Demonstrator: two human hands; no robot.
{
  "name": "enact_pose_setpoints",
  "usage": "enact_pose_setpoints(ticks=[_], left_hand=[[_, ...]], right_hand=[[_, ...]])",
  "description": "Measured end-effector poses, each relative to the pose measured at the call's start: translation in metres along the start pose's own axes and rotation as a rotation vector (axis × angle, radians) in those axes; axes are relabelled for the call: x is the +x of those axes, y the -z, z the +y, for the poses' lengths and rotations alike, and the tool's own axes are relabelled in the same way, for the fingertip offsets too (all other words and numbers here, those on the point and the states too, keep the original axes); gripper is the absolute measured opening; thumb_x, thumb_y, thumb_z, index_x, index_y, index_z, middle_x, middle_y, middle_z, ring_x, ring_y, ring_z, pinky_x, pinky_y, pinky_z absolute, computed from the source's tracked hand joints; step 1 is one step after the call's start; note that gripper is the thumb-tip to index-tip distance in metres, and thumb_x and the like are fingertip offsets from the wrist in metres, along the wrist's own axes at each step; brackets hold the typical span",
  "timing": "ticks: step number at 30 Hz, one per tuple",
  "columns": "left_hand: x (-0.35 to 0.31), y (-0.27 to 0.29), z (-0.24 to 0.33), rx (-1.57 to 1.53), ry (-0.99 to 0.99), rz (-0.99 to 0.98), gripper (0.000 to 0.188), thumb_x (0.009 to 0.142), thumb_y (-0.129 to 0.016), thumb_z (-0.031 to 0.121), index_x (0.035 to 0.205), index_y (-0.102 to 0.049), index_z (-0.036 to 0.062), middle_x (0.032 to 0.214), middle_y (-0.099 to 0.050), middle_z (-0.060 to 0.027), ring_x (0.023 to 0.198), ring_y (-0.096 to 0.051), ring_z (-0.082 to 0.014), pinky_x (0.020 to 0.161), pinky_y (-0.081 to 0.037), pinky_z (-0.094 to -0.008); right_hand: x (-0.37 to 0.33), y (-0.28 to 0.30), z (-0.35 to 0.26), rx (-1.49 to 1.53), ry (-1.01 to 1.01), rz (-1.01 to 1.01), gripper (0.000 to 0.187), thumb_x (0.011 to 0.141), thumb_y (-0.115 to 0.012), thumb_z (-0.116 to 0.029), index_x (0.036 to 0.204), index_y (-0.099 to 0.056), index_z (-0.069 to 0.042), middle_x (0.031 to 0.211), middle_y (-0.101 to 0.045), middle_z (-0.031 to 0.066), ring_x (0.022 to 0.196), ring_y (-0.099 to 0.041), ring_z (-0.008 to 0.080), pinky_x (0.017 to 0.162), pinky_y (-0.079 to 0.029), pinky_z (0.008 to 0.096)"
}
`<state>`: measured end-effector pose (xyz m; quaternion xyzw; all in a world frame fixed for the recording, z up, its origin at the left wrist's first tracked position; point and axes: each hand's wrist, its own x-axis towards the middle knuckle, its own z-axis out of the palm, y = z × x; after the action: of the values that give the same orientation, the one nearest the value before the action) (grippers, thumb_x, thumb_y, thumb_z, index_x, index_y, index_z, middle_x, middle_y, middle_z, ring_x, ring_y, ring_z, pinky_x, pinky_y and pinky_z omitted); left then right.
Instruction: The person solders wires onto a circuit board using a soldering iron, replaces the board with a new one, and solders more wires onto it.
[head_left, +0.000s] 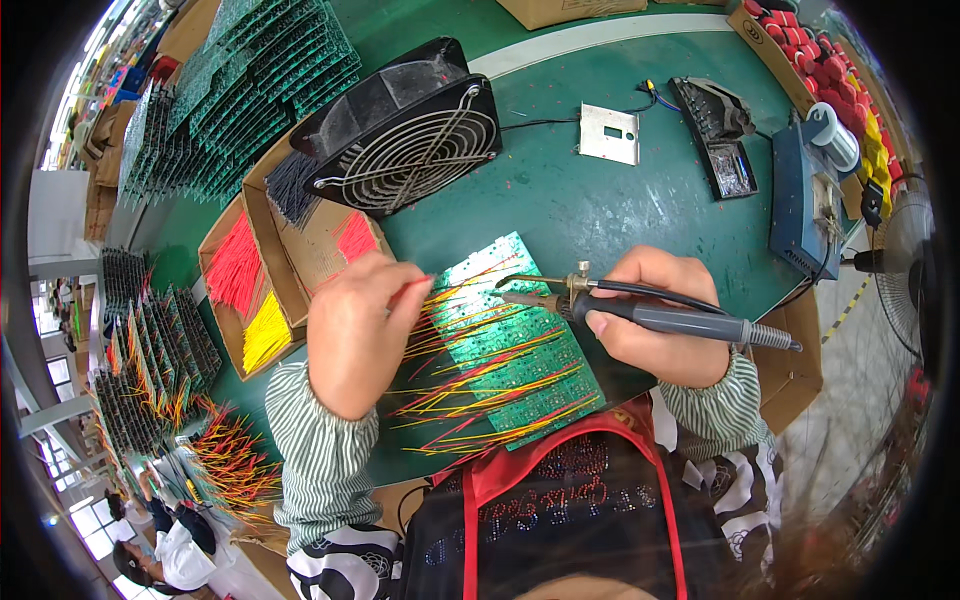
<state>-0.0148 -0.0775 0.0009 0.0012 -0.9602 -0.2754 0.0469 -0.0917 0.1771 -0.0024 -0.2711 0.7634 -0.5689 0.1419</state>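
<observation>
A green circuit board (520, 345) lies on the green table in front of me, with several red and yellow wires (470, 385) sticking out of it toward the left. My left hand (355, 325) pinches a thin red wire (415, 285) at the board's upper left edge. My right hand (660, 315) grips a grey-handled soldering iron (650, 315). Its metal tip (515, 297) points left over the board, close to the held wire.
Cardboard boxes of red, yellow and black wires (250, 290) stand left of the board. A black fan (400, 130) sits behind them. Stacks of green boards (250, 90) fill the far left. A blue soldering station (805, 200), solder spool (835, 135) and metal plate (608, 133) lie at the right.
</observation>
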Motion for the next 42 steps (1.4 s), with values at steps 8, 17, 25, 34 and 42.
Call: enact_pose_setpoints(ticks=[8,17,25,34,42], left_hand=[[0.010,-0.025,0.008,-0.054,-0.081,-0.078,0.009,0.077,-0.070,0.008,0.080,-0.066,0.0008,0.069,-0.058,-0.0103,0.059,-0.056,-0.0244,0.054,-0.044,-0.0332],[0.016,-0.029,0.009,-0.038,-0.080,-0.120,0.010,0.077,-0.070,0.008,0.081,-0.065,0.0003,0.070,-0.057,-0.0105,0.059,-0.056,-0.0244,0.055,-0.044,-0.0338],[0.015,-0.025,0.011,-0.002,-0.057,-0.145,0.010,0.077,-0.069,0.009,0.080,-0.066,0.0002,0.071,-0.058,-0.0105,0.061,-0.057,-0.0246,0.056,-0.045,-0.0336],[0.022,-0.026,0.028,-0.044,-0.109,-0.063,0.008,0.078,-0.065,0.010,0.077,-0.064,0.0026,0.075,-0.060,-0.0123,0.069,-0.059,-0.0319,0.062,-0.047,-0.0405],[0.030,-0.038,0.025,-0.091,-0.064,-0.126,0.011,0.078,-0.065,0.010,0.076,-0.063,0.0003,0.074,-0.060,-0.0139,0.069,-0.059,-0.0333,0.062,-0.047,-0.0412]], right_hand=[[-0.003,0.009,0.000,-0.003,-0.045,0.021,0.017,0.071,-0.072,-0.011,0.078,-0.060,-0.002,0.065,-0.062,0.0037,0.058,-0.057,0.0063,0.053,-0.046,0.0245],[0.001,0.004,0.009,0.036,-0.047,0.030,0.017,0.070,-0.073,-0.012,0.077,-0.060,-0.002,0.066,-0.062,0.0047,0.059,-0.057,0.0077,0.054,-0.046,0.0251],[0.000,0.010,0.003,0.017,-0.040,0.038,0.016,0.070,-0.072,-0.011,0.077,-0.060,-0.002,0.065,-0.061,0.0036,0.057,-0.056,0.0071,0.053,-0.046,0.0243],[-0.008,0.024,0.004,0.043,-0.106,0.074,0.015,0.071,-0.071,-0.010,0.077,-0.059,-0.002,0.066,-0.060,0.0022,0.060,-0.054,0.0051,0.055,-0.043,0.0223],[-0.006,0.022,0.008,0.056,-0.126,0.075,0.016,0.071,-0.071,-0.010,0.077,-0.059,-0.002,0.067,-0.060,0.0023,0.060,-0.054,0.0049,0.055,-0.043,0.0223]])
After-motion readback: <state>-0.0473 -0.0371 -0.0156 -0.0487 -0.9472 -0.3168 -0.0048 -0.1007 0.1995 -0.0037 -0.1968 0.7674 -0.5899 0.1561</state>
